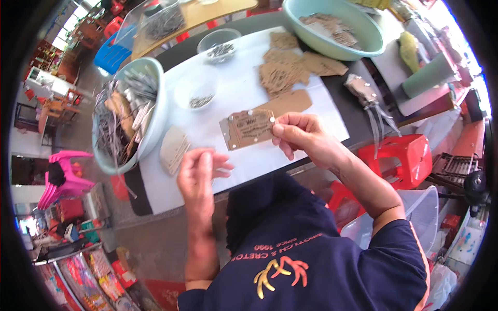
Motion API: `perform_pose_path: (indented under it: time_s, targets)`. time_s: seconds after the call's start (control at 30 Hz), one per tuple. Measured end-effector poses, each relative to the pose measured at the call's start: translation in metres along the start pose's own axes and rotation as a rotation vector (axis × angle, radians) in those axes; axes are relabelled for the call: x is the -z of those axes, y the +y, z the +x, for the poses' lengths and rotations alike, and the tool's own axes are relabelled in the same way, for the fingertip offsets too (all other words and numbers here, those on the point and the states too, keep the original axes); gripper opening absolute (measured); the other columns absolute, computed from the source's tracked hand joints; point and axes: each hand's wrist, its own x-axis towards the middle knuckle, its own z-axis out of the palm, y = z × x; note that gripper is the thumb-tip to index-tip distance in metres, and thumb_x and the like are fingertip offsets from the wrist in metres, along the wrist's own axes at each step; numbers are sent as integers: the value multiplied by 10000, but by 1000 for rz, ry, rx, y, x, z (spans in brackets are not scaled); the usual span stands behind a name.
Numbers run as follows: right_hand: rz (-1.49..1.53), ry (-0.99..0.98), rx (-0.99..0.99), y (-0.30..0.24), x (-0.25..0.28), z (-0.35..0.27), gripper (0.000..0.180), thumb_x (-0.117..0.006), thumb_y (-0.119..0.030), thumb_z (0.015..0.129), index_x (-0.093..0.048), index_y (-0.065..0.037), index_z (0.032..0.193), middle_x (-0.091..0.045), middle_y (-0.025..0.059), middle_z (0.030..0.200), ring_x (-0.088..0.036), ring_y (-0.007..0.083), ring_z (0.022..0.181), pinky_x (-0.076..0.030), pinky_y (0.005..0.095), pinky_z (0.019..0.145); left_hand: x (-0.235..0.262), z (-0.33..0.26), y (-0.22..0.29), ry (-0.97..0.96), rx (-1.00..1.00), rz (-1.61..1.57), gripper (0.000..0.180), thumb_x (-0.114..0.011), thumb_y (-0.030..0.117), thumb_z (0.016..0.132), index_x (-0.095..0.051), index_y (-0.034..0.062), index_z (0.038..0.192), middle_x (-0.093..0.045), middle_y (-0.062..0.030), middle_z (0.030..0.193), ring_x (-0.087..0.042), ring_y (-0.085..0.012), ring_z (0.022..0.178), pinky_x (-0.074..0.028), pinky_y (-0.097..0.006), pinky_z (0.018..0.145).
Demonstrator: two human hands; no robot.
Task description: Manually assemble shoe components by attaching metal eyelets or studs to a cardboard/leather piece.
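Observation:
Between the thumb and fingers of my right hand [303, 136] is a brown printed cardboard card [248, 129], pinched at its right edge. Small pale round studs sit along the card's edges, and a greyish piece shows at its left side. My left hand [201, 170] holds nothing; its fingers are loosely curled and apart, slightly blurred, left of and below the card. Close to that hand lie pale flat cut pieces [174, 149]. Beyond the card, a clear bowl [193, 85] contains small metal parts [201, 100]. Another clear bowl [220, 38] behind it also holds small metal pieces.
A white sheet [166, 192] covers the dark table. Loose brown cards [282, 72] lie at the far right, beside a blue-green basin [340, 52] of cards. On the left stands a basin [155, 119] of grey strips. Studded cards with strips [363, 89] lie near a red stool [397, 160].

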Motion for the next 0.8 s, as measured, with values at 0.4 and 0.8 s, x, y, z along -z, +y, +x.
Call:
perform_pose_path:
  time_s: [0.4,0.8]
  targets:
    - [408,267,348,-45,77,11,320,-513,-172,968,-551,32,1210,-664,78,1056,-608,80,760,-523,224,652,13,-6,-2,16,-32,47,160,-491,161,991,-547,12,1009,-664,-127,862,-654,-172,693,-518,-259,581]
    - [-1532,370,512,-32,68,77,400,-685,-310,827,-626,-75,1144,-611,112,1091,-616,298,888,-497,379,798,26,-15,-6,20,-57,132,152,-511,138,981,-545,-2,1030,-662,-120,882,-630,-142,725,-491,-245,606]
